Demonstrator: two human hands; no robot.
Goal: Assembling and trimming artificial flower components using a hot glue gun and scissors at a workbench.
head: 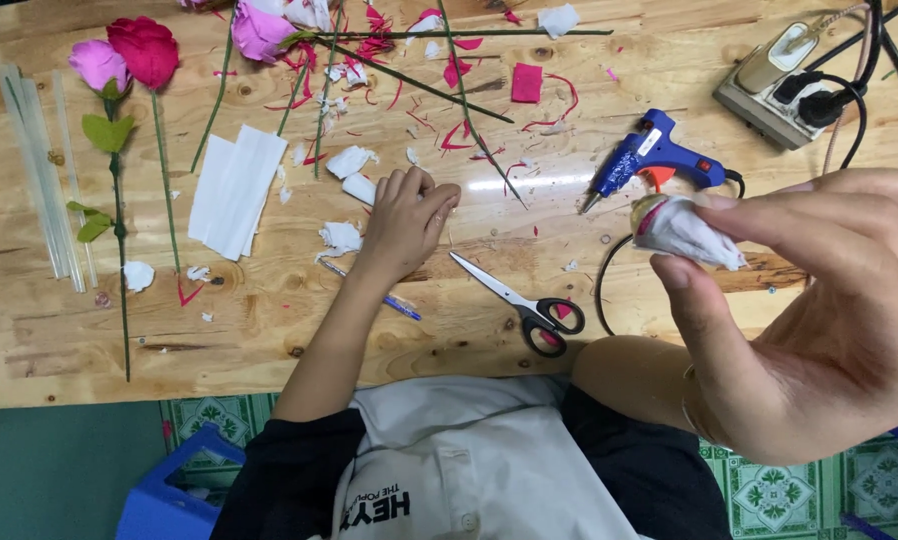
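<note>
My right hand (819,320) is raised close to the camera and pinches a small white paper flower bud (681,230) between thumb and fingers. My left hand (406,215) rests on the wooden table (269,320) with fingers curled over a small white paper piece (361,188). A blue glue gun (654,158) lies just beyond the bud. Black-handled scissors (524,300) lie between my two hands.
Pink and red paper roses (129,55) on green stems lie at the left, beside clear glue sticks (39,170) and a white paper sheet (237,190). Red and white scraps litter the far side. A power strip (784,85) sits top right. A blue pen (394,300) lies under my forearm.
</note>
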